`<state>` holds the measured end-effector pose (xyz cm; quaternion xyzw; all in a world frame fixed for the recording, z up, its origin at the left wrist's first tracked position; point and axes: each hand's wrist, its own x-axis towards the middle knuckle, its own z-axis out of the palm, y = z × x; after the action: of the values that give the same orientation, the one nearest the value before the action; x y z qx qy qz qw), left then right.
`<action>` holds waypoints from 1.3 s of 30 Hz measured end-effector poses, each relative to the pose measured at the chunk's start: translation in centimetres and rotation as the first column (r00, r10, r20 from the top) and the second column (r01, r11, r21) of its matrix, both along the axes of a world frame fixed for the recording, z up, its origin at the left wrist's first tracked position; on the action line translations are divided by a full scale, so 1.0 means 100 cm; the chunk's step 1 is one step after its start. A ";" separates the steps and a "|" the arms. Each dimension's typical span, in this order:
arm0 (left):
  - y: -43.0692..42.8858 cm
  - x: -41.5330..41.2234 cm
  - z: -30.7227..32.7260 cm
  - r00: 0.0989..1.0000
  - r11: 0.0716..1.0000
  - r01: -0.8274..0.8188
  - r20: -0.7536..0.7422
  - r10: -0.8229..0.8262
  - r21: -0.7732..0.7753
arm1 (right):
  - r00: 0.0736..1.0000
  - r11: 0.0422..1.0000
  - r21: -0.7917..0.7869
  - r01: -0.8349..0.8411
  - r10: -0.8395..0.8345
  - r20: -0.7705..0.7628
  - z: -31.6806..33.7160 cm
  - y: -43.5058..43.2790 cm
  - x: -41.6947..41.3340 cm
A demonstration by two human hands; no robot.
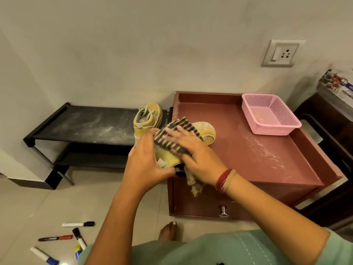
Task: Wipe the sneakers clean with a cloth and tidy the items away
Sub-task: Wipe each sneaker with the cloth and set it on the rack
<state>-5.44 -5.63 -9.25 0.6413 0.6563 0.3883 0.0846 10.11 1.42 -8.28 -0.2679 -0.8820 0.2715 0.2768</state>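
Observation:
One yellow sneaker [206,131] lies at the left edge of the maroon cabinet top [248,150]. My left hand [147,161] grips its heel end. My right hand [193,152] presses a black-and-beige striped cloth [177,129] flat onto the shoe, fingers spread. A tail of the cloth hangs below my right wrist. A second yellow sneaker [148,119] stands upright on the right end of the black shoe rack [86,125].
A pink plastic basket [271,115] sits at the cabinet's back right. Several markers [78,224] lie on the tiled floor at lower left. A dark cupboard [328,131] stands to the right. A wall socket [280,53] is above. My foot [169,231] is by the cabinet.

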 end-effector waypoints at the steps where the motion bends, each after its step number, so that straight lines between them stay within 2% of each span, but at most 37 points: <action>1: 0.000 0.000 0.000 1.000 1.000 -0.003 0.004 0.003 0.000 | 0.996 0.996 -0.034 0.078 -0.079 -0.034 -0.001 0.006 0.001; 3: 0.001 0.000 0.000 1.000 1.000 -0.019 -0.013 0.019 0.000 | 0.971 0.969 -0.108 0.223 -0.231 -0.059 0.000 0.015 0.003; 4: 0.001 0.001 -0.001 1.000 1.000 -0.022 -0.018 0.022 -0.004 | 0.971 0.967 -0.108 0.230 -0.235 -0.044 -0.001 0.015 0.004; 8: 0.002 -0.001 -0.003 1.000 1.000 -0.017 -0.024 0.017 -0.017 | 0.999 0.999 -0.024 0.038 -0.037 0.026 -0.007 0.008 0.008; 12: 0.003 0.000 -0.003 0.999 0.998 -0.035 -0.035 0.033 -0.047 | 0.966 0.963 -0.071 0.259 -0.259 0.010 -0.002 0.021 0.011; 16: 0.004 -0.002 -0.003 1.000 0.998 -0.022 0.009 0.023 -0.057 | 0.998 0.993 -0.103 0.056 -0.058 -0.023 -0.001 0.013 0.009; 17: 0.004 -0.002 -0.003 1.000 0.998 -0.020 0.015 0.021 -0.057 | 0.997 0.991 -0.111 0.069 -0.073 -0.034 -0.001 0.016 0.009; 20: 0.004 -0.001 -0.002 1.000 0.998 -0.021 0.012 0.022 -0.065 | 0.962 0.952 -0.155 0.263 -0.272 -0.038 0.001 0.025 0.011; 21: 0.004 -0.001 -0.002 1.000 0.998 -0.022 0.013 0.023 -0.066 | 0.965 0.956 -0.149 0.254 -0.261 -0.034 0.002 0.023 0.008; 24: 0.004 -0.003 -0.004 1.000 0.997 0.003 0.031 0.000 -0.072 | 0.998 0.992 -0.119 0.046 -0.050 -0.034 -0.001 0.008 0.002; 25: 0.004 -0.004 -0.005 0.999 0.997 0.011 0.040 -0.008 -0.077 | 0.999 0.994 -0.108 0.025 -0.028 -0.028 -0.001 0.008 0.003; 29: 0.005 -0.005 -0.005 0.997 0.995 0.018 0.075 -0.010 -0.102 | 0.954 0.945 -0.136 0.298 -0.301 0.003 -0.001 0.026 0.012; 30: 0.006 -0.004 -0.005 0.997 0.995 0.015 0.077 -0.007 -0.102 | 0.953 0.945 -0.123 0.303 -0.303 0.021 -0.001 0.026 0.011; 33: 0.007 -0.001 -0.005 0.998 0.994 0.006 0.064 0.001 -0.110 | 0.990 0.982 -0.125 0.142 -0.142 0.005 0.000 0.019 0.009; 36: 0.006 0.004 -0.006 0.999 0.993 -0.019 0.024 0.022 -0.115 | 0.979 0.956 -0.222 0.192 -0.202 -0.022 -0.003 0.032 0.014; 39: 0.008 0.010 -0.004 0.994 0.989 -0.113 -0.001 0.113 -0.095 | 0.891 0.847 -0.456 0.272 -0.401 -0.214 0.000 0.046 0.017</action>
<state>-4.40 -4.79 -9.64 0.5976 0.7090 0.3623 0.0943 11.79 6.03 -8.27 -0.4278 -0.6898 0.4362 0.3884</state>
